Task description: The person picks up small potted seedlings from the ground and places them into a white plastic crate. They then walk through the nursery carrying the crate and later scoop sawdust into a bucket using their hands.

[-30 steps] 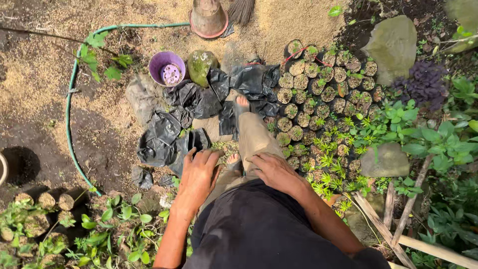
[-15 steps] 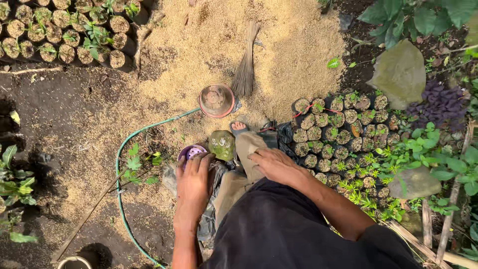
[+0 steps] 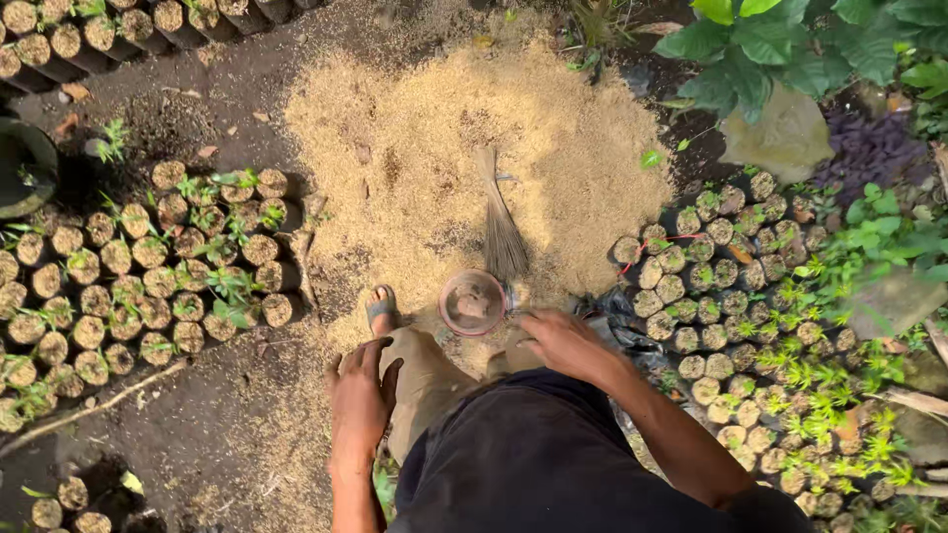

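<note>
I look down on my own body in a dark shirt and tan trousers. My left hand (image 3: 358,403) rests flat on my left knee, fingers spread, holding nothing. My right hand (image 3: 560,342) lies on my right knee, fingers loosely apart and empty, just right of a small round pinkish pot (image 3: 472,302) on the ground. My left foot in a sandal (image 3: 381,307) stands at the edge of a heap of pale husks (image 3: 464,158). A small broom (image 3: 501,219) lies on the heap, its bristles pointing at the pot.
Several soil-filled seedling bags (image 3: 148,286) stand packed at the left, more (image 3: 750,326) at the right and along the top left (image 3: 89,39). Black plastic (image 3: 612,311) lies by my right knee. A stone (image 3: 785,138) and leafy plants (image 3: 790,39) sit at the upper right.
The view has swung forward and left over the husk heap. The purple pot, green hose and black bags have left the view. Both hands stay on my knees.
</note>
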